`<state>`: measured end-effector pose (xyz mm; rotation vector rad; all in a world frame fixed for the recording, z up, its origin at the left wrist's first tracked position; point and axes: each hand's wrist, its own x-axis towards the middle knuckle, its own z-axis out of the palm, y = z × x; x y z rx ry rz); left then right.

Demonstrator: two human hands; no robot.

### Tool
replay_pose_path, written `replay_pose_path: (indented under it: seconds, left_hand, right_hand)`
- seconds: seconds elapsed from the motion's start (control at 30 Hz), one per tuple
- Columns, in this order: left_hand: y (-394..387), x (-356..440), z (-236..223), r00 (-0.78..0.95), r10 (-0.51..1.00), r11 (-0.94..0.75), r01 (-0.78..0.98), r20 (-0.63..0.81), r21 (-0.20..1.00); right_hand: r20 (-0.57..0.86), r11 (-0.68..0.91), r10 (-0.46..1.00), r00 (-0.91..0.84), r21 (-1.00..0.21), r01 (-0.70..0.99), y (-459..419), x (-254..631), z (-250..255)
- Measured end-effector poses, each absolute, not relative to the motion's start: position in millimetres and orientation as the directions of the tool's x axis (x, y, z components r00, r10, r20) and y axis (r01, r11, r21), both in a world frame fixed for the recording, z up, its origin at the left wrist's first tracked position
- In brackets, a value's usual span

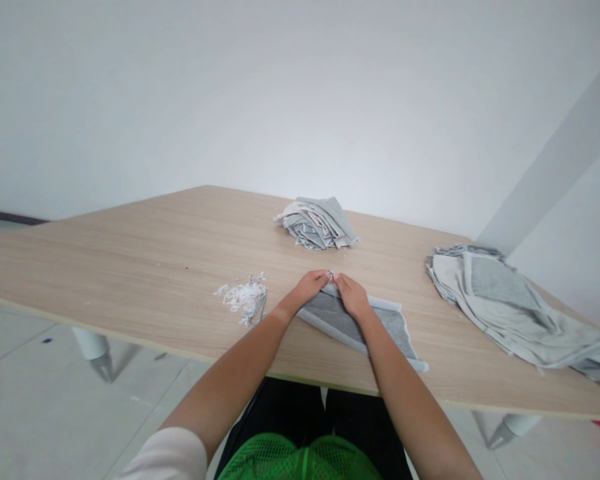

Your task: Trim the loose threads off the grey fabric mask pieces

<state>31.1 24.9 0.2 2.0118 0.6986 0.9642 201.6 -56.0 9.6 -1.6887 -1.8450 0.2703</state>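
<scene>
Both of my hands rest at the near middle of a light wooden table [130, 267]. My left hand [307, 288] and my right hand [353, 297] meet at the top corner of a grey cloth piece with a pale border [360, 327], and their fingertips pinch it. The cloth lies flat, stretching down and right towards the table's front edge. To the left of my left hand lies a tangle of white thread scraps [243, 298]. A folded stack of grey and cream cloth [317, 223] sits farther back, beyond my hands.
A large, loose heap of grey cloth [505, 307] lies at the right and hangs past the table's right side. Metal table legs [100, 357] stand on the pale floor below. A white wall rises behind the table. Green mesh [300, 460] lies across my lap.
</scene>
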Motion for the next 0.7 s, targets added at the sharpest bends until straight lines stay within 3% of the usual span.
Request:
replay_pose_path:
  seconds: [0.17,0.7]
  left_hand:
    - [25.2,31.2,-0.3,0.564,0.731,-0.543,0.138,0.385,0.828]
    - [23.5,31.5,1.3,0.551,0.737,-0.532,0.117,0.391,0.838]
  right_hand:
    - [0.304,0.14,0.952,0.02,-0.495,0.858,-57.8,198.9,9.7]
    - [0.316,0.147,0.948,0.04,-0.545,0.825,-53.3,199.1,4.7]
